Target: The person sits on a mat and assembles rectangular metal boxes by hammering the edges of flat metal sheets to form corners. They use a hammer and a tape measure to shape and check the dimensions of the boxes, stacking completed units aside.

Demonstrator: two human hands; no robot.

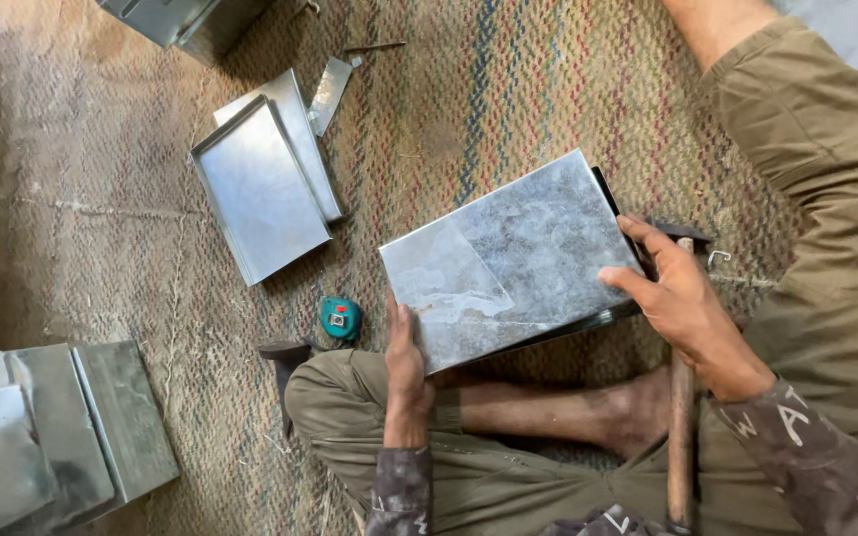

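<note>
Head view, only one I've got. Centre of frame: galvanised metal sheet box (508, 260), tilted, one corner toward upper right, resting over my crossed legs. My left hand (405, 362) sits at its lower left edge, fingers flat and together against the rim, thumb side pressing, not wrapped around anything. My right hand (682, 298) is at the box's right edge, fingers curled loosely over the corner, touching it; the hammer (682, 417) handle runs down under that hand toward the bottom of frame, head just above the knuckles; can't tell whether the palm actually grips the handle or just lies over it.

Around: teal tape measure (341, 319) just left of the left hand on the woven mat (508, 89). Two shallow metal trays (265, 184) stacked upper left, a narrow metal strip (330, 92) beside them. Folded metal pieces (52, 437) lower left, another metal box (181, 20) at the top edge.

Risks as I judge them: sheet edges look sharp, bare fingers sliding along the rim could get cut; box is only steadied by light fingertip contact, so it could tip off my leg; hammer under the right hand could roll onto the bare foot (638, 412)
</note>
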